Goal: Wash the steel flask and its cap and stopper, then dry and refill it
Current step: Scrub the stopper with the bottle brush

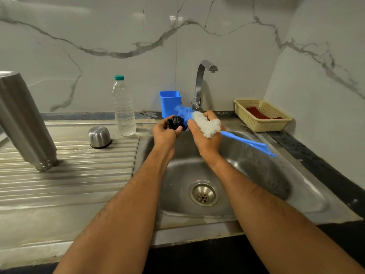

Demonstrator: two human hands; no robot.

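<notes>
over the sink (pixel 256 194), left hand (pixel 165 134) pinches the stopper (pixel 175 123); right hand (pixel 207 135) grips the brush (pixel 205 123), scrubbing; rinsing likely follows.

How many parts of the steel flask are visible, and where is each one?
3. The flask body stands upside down on the drainboard, the cap sits inverted beside it, and the left hand holds the black stopper.

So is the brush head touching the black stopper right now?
Touching. The head view shows the blue bristles of the brush, gripped by the right hand, pressed against the black stopper held in the left hand.
</notes>
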